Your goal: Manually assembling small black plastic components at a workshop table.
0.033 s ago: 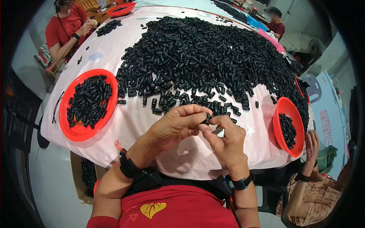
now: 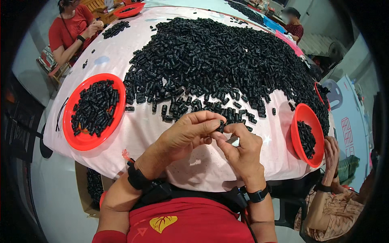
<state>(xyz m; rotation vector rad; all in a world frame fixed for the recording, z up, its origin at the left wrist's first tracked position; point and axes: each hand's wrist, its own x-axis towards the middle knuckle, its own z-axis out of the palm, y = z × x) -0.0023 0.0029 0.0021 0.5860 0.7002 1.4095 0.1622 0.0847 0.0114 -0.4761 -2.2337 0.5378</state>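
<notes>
In front of my chest, my left hand [image 2: 183, 135] pinches a small black cylindrical plastic part [image 2: 220, 126] between thumb and fingertips. My right hand [image 2: 244, 150] meets it there, its fingertips close against the part. A small silver-coloured metal tool [image 2: 234, 141] pokes out of the right hand's grip; the rest of it is hidden by the fingers. Just beyond my hands, loose black parts [image 2: 178, 107] of the same sort lie at the near edge of a large heap [image 2: 210, 56].
A red plate [image 2: 67, 135] of black parts sits at left, a red bowl [image 2: 302, 156] at right. The table has a pale pink cloth [image 2: 142, 125]. Under its left edge stands a cardboard box [image 2: 83, 190]. A co-worker's hand [image 2: 332, 154] is near the bowl; other people sit farther off.
The metal tool in my right hand has turned slightly and shows more of its bright side. Both hands stay nearly in place.
</notes>
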